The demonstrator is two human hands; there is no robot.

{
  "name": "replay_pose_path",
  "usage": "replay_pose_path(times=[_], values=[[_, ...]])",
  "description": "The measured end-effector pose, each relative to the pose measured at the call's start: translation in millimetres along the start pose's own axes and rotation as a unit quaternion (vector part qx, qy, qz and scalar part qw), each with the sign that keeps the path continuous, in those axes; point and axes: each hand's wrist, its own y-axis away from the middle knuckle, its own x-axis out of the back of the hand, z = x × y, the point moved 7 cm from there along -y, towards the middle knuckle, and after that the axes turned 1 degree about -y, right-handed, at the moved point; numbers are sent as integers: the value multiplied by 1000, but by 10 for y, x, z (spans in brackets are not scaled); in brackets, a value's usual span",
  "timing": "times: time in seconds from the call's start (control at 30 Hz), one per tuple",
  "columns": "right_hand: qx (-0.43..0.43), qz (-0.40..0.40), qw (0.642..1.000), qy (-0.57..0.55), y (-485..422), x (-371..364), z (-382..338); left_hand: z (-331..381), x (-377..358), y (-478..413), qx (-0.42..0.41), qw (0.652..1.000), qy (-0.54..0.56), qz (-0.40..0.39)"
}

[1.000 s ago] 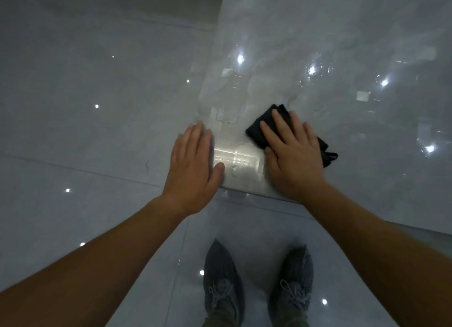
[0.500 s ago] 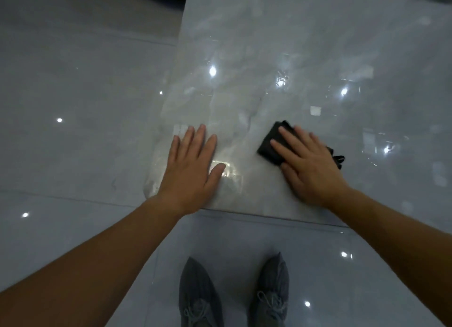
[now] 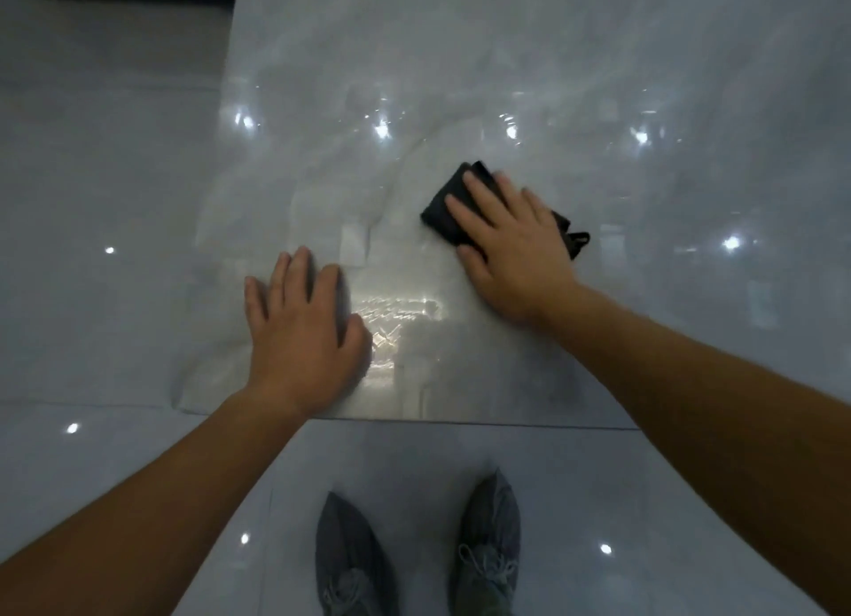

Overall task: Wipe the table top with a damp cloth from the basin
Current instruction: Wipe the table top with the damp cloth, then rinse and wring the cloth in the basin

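wipe | right hand point(image 3: 515, 242) flat on cloth point(image 3: 444, 207), grip apart, now farther in from bench point(image 3: 598, 62) corner | left hand point(image 3: 304, 334) flat, bracing (empty) | wet sheen behind: wiping under way

Under your right hand point(image 3: 515, 251) lies a black cloth point(image 3: 446, 207). The table top point(image 3: 506, 62) around your hands is pale grey marble with faint white veining. Below your wrists, grey laced shoes point(image 3: 488, 551) on glossy grey floor tiles point(image 3: 101, 154).
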Motion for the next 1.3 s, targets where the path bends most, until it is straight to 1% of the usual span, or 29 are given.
replay_pose_path(times=[0.07,0.1,0.17,0.23,0.3,0.37,0.43,0.5,0.57,0.63,0.7,0.73,0.8,0.83,0.93,1.0,1.1,1.17,1.23,1.3], values=[[46,-17,999,7,427,-52,98,278,28,30,-19,1000,11,4],[52,-24,998,9,617,-62,217,426,42,42,-31,999,19,8],[35,-34,999,2,963,-47,568,777,70,34,-57,998,33,7],[-17,-40,999,-6,1294,-2,976,1194,92,-6,-81,995,52,-10],[-111,-32,993,-20,1553,80,1435,1627,141,-47,-109,991,72,-22],[-217,-17,975,-37,1696,190,1877,1956,177,-64,-129,988,85,-28],[-308,-4,949,-68,1770,297,2274,2254,154,-83,-144,985,84,-46],[-341,9,936,-88,1744,349,2441,2441,82,-108,-139,983,91,-75],[-330,18,936,-117,1703,390,2443,2591,3,-175,-136,980,112,-93],[-310,35,930,-192,1734,496,2468,2761,-76,-288,-135,976,131,-110],[-309,58,909,-274,1863,591,2536,2939,-144,-396,-142,971,143,-128],[-322,75,899,-287,1962,636,2592,3057,-177,-457,-151,968,144,-137],[-364,109,883,-276,2161,695,2652,3314,-208,-576,-170,962,154,-148],[-395,112,872,-267,2261,694,2674,3473,-212,-643,-181,958,161,-153],[-466,90,850,-232,2410,684,2688,3971,-211,-871,-230,947,157,-162],[-495,84,829,-246,2406,659,2697,4249,-262,-1021,-267,939,131,-173],[-547,97,775,-302,2392,648,2724,4564,-362,-1188,-301,931,92,-184],[-569,94,747,-330,2374,643,2754,4675,-438,-1291,-290,934,81,-193],[-583,76,716,-377,2367,606,2783,4728,-495,-1366,-272,936,67,-211],[-597,52,684,-416,2419,545,2829,4778,-513,-1374,-272,932,52,-233]])
